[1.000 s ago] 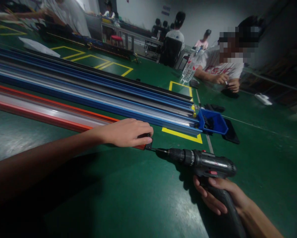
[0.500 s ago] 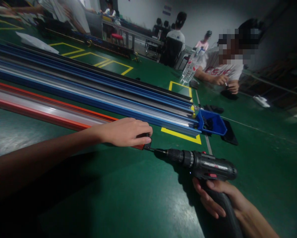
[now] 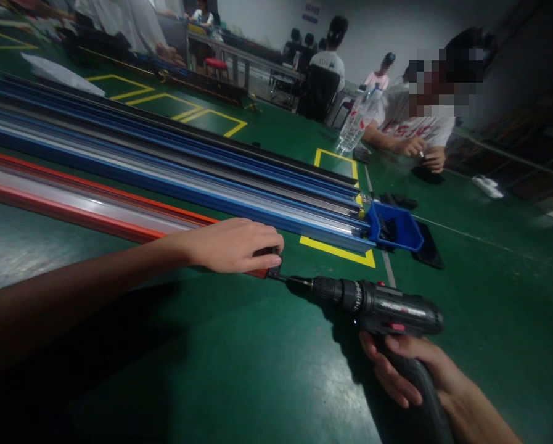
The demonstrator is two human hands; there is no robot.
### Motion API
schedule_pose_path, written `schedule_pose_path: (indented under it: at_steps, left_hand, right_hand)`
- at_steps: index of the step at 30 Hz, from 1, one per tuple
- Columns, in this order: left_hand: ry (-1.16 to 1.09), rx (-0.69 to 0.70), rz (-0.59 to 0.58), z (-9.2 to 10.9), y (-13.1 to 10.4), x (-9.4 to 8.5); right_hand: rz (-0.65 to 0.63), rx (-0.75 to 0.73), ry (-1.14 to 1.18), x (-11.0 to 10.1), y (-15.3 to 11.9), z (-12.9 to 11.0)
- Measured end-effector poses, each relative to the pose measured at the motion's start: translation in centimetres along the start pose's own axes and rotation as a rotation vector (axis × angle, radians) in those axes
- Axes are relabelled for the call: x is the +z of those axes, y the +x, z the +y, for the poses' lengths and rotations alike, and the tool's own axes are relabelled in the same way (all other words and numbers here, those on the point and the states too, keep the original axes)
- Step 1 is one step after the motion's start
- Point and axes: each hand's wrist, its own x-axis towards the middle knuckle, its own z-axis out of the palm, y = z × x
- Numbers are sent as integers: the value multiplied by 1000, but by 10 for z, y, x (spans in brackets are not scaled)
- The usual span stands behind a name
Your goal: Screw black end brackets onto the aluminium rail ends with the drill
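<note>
My left hand (image 3: pixel 237 245) is closed around the near end of a long red-orange rail (image 3: pixel 151 232), with its fingers at a small black end piece (image 3: pixel 275 269). My right hand (image 3: pixel 403 370) grips the handle of a black power drill (image 3: pixel 391 308), which lies level and points left. The drill's thin bit reaches the black end piece beside my left thumb. Whether the tip sits in a screw is too small to tell. Several blue and black rails (image 3: pixel 258 200) lie behind the red-orange one, side by side.
A blue bin (image 3: pixel 408 233) with small dark parts stands at the blue rails' right end, partly over a dark flat object (image 3: pixel 431 250). Plastic bottles (image 3: pixel 354 126) stand farther back. Across the green table (image 3: pixel 239 370) a person (image 3: pixel 419 132) handles something small; other people are behind.
Both my hands, the rail and the drill have stayed almost in place. At the back left, a person's arm and hand have shifted.
</note>
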Motion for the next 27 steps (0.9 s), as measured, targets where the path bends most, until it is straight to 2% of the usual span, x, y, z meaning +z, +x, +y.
schedule_pose_path:
  at_steps: [6, 13, 21, 27]
  left_hand:
    - [-9, 7, 13, -1, 0, 1]
    - [-10, 3, 14, -1, 0, 1]
    - [-2, -3, 11, -1, 0, 1]
    - [-13, 4, 28, -2, 0, 2]
  right_hand:
    - [-14, -13, -4, -2, 1, 0]
    - [42, 14, -2, 0, 0, -1]
    - [4, -1, -11, -3, 0, 0]
    - [45, 36, -22, -1, 1, -1]
